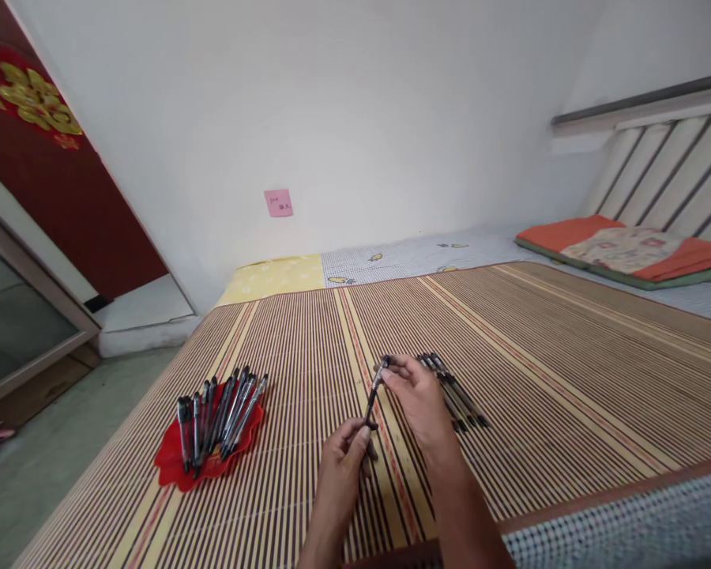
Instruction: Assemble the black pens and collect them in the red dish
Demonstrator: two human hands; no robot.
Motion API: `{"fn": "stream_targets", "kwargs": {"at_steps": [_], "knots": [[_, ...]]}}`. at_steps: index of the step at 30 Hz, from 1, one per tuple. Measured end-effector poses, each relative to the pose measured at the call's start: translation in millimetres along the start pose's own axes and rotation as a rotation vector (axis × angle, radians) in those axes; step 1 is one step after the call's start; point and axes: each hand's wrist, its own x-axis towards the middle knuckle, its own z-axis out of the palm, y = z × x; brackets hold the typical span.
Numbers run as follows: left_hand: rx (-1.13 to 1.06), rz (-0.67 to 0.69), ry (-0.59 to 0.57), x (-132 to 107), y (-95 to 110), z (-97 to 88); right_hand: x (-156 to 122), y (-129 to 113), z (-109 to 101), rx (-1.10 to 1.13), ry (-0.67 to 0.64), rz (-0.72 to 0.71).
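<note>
Between my two hands a dark pen (374, 393) is held at a slant above the striped mat. My left hand (344, 454) pinches its lower end, and my right hand (413, 387) pinches the upper end near the black tip. Several pens (228, 411) lie fanned out on a red scalloped plate (169, 457) to the left. Just right of my right hand, several more pens (459, 395) lie side by side on the mat, partly hidden behind that hand.
The striped bamboo mat (296, 356) covers the bed, with patterned sheet (403, 257) showing behind it. A folded orange cloth (628, 245) lies at the back right, before a radiator (669, 170). A pink note (278, 202) is on the wall.
</note>
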Motion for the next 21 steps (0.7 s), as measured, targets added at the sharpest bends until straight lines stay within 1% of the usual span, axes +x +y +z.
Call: {"fn": "stream_targets", "kwargs": {"at_steps": [4,9,14,17,21], "knots": [[-0.01,-0.005,-0.012,-1.2,0.0,-0.8,-1.8,-1.7,-1.9,-0.082,-0.122,0.014],[-0.075,-0.047,-0.1,-3.2,0.9,0.1,-3.7,-0.3,-3.1,-0.141,-0.231,0.033],[-0.17,-0.081,-0.139,-6.7,4.3,2.0,-5.8,-0.9,-2.0,-0.132,-0.287,0.055],[-0.213,-0.062,-0.151,-9.1,7.2,1.8,-8.6,-5.5,-2.5,-0.128,-0.322,0.066],[-0.206,-0.025,-0.15,-10.8,9.1,-0.1,-10.6,-8.5,-4.8,-0.153,-0.364,0.083]]}}
